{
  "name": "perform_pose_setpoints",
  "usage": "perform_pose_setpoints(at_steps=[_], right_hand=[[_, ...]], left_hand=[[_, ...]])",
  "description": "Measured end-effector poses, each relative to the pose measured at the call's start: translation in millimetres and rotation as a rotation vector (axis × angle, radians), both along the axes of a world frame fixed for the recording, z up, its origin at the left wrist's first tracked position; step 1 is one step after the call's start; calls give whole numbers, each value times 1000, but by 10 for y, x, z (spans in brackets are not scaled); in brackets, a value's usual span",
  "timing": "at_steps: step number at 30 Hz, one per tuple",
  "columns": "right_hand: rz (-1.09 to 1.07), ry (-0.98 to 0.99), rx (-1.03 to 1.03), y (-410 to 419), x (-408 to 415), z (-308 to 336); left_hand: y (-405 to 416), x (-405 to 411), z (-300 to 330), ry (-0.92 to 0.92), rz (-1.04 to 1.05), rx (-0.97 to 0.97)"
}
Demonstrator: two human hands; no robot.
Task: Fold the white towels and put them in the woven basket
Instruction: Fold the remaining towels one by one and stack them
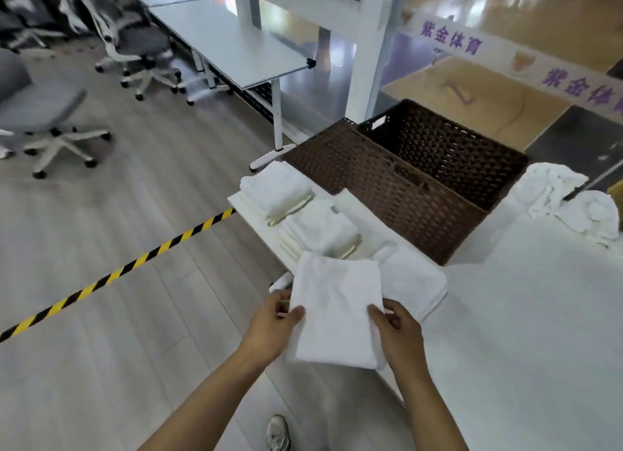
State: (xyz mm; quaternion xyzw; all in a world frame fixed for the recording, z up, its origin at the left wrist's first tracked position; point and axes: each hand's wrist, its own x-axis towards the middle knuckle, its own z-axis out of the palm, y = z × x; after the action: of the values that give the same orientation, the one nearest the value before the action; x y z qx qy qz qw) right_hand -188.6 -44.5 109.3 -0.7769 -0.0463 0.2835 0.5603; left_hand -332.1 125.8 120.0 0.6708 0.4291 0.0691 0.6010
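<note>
Nearest to the camera, at the bottom edge of the head view, one grey shoe (278, 432) stands on the wooden floor (135, 315), and above it two bare forearms reach forward. Both hands are clamped on one folded white towel (337, 312): the left hand (274, 319) pinches its left edge with the thumb on top, and the right hand (396, 325) pinches its right edge in the same way, so the towel stays flat and stretched between them, above the near corner of the white desk (522, 315). I think this two-sided grip is used so that the folds do not open while the towel is carried. Just beside it on the desk lies another folded towel (409, 278), and further away two neat stacks (296, 207) of folded towels lie near the left edge of the desk. The woven basket (431, 167), dark brown, stands behind them on the desk; its inside looks empty from this angle, and its lid (323, 153) seems to rest against its left side, so the opening is free. At the far right a crumpled heap of towels (569, 201) waits, not yet folded. My judgement is that folding is well along, but no towel is in the basket yet. Grey office chairs (43, 113) and a striped yellow-black tape (118, 271) on the floor are at the left.
</note>
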Motion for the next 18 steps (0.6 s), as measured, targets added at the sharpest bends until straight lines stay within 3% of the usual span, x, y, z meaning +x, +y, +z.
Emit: perform_pose_setpoints(at_steps=[7, 18], right_hand=[[114, 1, 5, 975, 214, 38], [216, -14, 51, 2267, 1175, -104]], left_hand=[[891, 55, 62, 23, 122, 6], [1999, 878, 102, 57, 196, 68]])
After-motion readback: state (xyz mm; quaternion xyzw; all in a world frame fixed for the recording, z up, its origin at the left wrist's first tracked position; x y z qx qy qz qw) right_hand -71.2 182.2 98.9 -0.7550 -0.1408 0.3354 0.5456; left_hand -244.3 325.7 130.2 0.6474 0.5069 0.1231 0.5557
